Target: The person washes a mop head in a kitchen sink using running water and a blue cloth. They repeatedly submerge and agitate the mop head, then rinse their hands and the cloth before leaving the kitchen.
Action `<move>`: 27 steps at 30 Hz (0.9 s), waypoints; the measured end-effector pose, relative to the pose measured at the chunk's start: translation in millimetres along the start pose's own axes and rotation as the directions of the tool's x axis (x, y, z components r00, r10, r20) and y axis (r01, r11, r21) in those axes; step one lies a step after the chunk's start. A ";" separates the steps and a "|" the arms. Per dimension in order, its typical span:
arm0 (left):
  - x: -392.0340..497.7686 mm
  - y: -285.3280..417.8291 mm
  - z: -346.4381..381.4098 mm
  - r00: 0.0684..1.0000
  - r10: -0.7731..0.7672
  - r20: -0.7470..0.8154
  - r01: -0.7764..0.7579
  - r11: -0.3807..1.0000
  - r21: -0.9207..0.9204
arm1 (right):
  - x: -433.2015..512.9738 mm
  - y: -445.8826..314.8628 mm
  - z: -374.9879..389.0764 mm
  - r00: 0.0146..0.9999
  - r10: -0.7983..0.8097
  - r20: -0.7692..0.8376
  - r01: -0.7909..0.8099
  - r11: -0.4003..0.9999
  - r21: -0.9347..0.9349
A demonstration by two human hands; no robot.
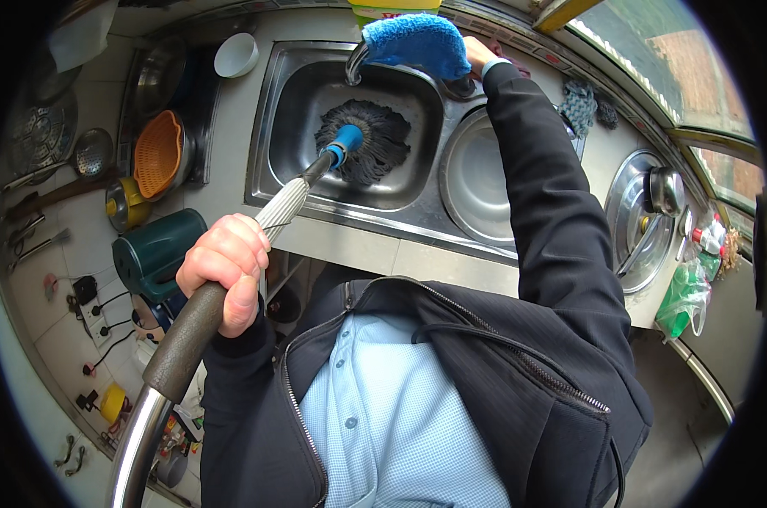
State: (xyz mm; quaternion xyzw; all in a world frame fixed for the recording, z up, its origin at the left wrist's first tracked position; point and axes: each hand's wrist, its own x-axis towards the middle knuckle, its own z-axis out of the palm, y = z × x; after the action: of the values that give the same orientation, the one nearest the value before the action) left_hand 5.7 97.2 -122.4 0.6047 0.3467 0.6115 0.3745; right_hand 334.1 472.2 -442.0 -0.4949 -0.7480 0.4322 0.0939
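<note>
My left hand (225,270) is wrapped around the handle of a mop (288,203), at the ribbed white section just above a dark padded grip. The mop's grey string head (374,143) rests in the steel sink basin (288,162), joined to the handle by a blue socket. Over the curved faucet (354,66) hangs a fluffy blue cloth (415,44). My right hand (479,56) reaches to the cloth's right end, behind the sink. Its fingers are mostly hidden, so what they touch is unclear. No running water is visible at the spout.
Right of the basin lies a round metal basin or lid (475,181), partly behind my right sleeve. A white bowl (236,55) stands left of the sink. Further left are an orange colander (159,154) and a dark green kettle (158,254). A pot lid (637,219) lies far right.
</note>
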 end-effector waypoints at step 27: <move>13.0 -5.5 -80.0 0.997 -0.057 -0.057 0.039 0.960 -0.276 | -433.2 46.3 151.6 0.169 0.959 -0.229 -0.413 0.280 0.866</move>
State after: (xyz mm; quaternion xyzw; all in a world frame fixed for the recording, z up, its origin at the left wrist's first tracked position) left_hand -73.9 113.5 -123.3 0.5183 0.2851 0.6636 0.4579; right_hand 491.9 38.8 -444.1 -0.8587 -0.0852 0.3914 0.3197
